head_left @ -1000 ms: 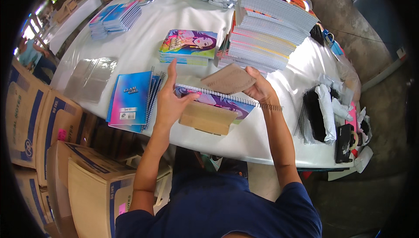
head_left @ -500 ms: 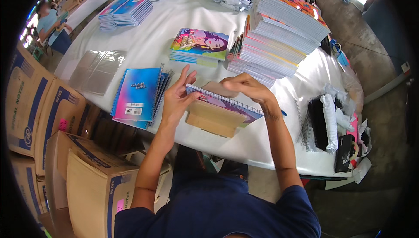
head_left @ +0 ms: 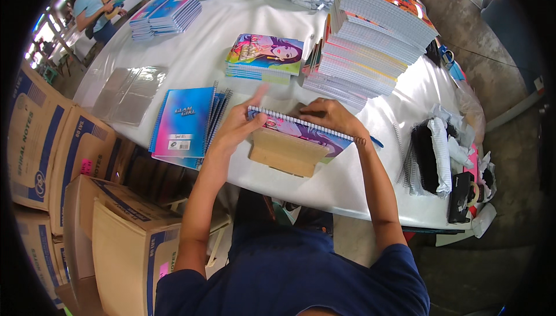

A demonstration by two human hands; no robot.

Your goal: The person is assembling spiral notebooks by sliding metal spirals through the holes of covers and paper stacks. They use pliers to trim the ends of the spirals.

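A spiral notebook (head_left: 324, 140) with a colourful illustrated cover stands tilted at the near table edge, its wire coil along the top. Against its front rests a brown cardboard piece (head_left: 288, 152). My left hand (head_left: 236, 126) grips the notebook's left end, thumb over the front and a blurred finger raised behind. Just behind the coil, my right hand (head_left: 331, 114) is closed with fingertips bent down; what they pinch, if anything, is hidden. A loose coil end (head_left: 360, 141) sticks out by my right wrist. Left of my left hand lie blue-and-pink spiral notebooks (head_left: 184, 120).
Ahead sits a stack of illustrated notebooks (head_left: 265, 55), beside tall piles of bound pages (head_left: 370, 55). Clear plastic sleeves (head_left: 130, 93) lie left. Black coils with white wrapping (head_left: 431, 156) and a tape dispenser (head_left: 461, 197) are right. Cartons (head_left: 136, 246) crowd my left side. A person (head_left: 92, 9) stands far left.
My right hand has lowered closer to the coil, its fingers now bent down behind it. A finger of my left hand has moved. The person at far left has shifted rightward.
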